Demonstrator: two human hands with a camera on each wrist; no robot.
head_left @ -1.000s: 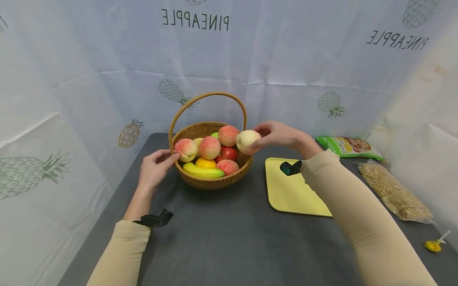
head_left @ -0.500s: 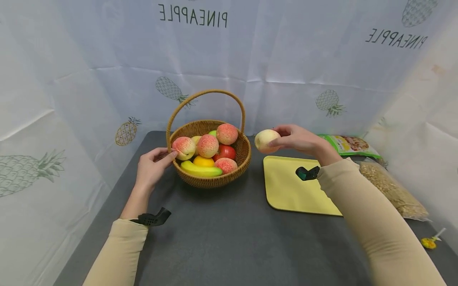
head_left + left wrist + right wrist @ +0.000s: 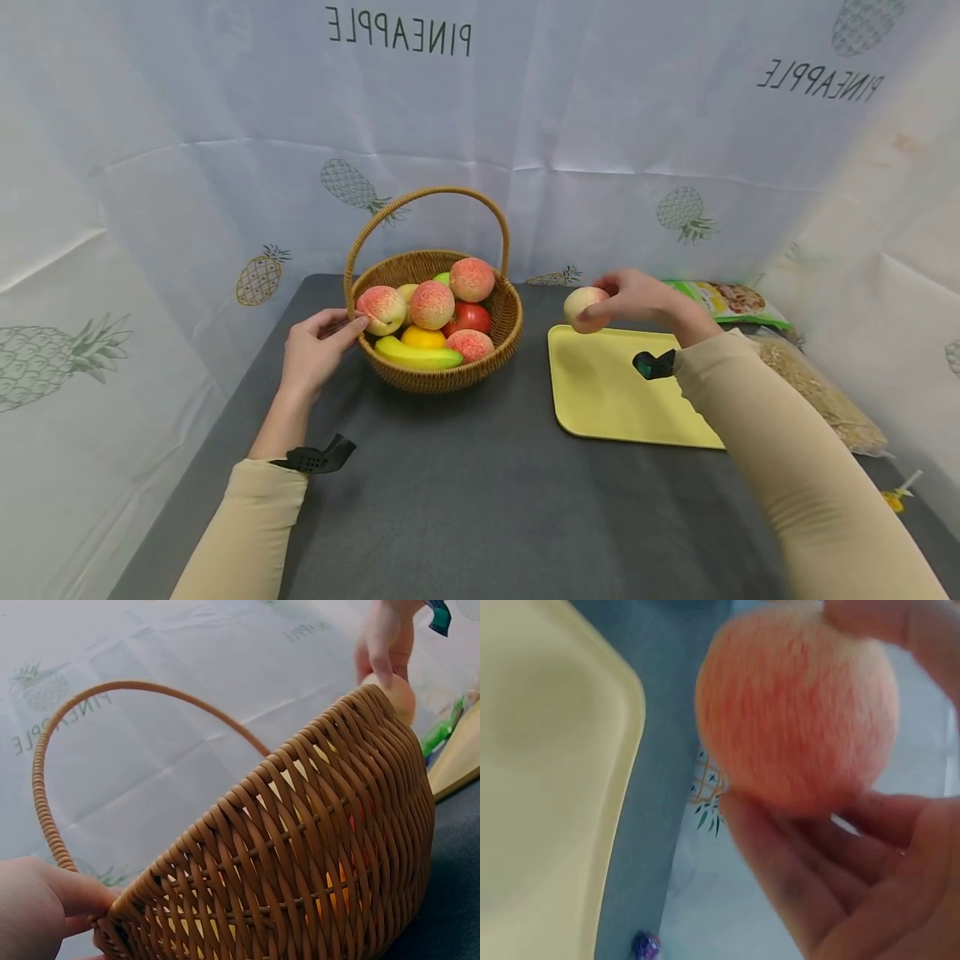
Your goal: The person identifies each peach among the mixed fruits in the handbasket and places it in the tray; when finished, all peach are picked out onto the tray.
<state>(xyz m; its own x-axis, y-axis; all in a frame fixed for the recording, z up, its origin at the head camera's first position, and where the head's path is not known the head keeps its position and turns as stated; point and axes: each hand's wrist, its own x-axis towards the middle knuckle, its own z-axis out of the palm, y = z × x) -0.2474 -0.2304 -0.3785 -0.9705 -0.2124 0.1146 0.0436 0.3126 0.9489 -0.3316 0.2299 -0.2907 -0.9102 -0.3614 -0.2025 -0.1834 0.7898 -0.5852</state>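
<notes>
The left hand (image 3: 315, 352) pinches the rim of the basket (image 3: 442, 383) between thumb and fingers; the fruit (image 3: 432, 306) sits heaped inside, and a tug on that rim could tip it and roll the topmost pieces out; the peach (image 3: 579, 308) is raised by the far left corner of the tray (image 3: 611, 383), clamped in the right hand's (image 3: 637, 298) fingers and thumb; a loosened grip could let its round sides slip.
</notes>
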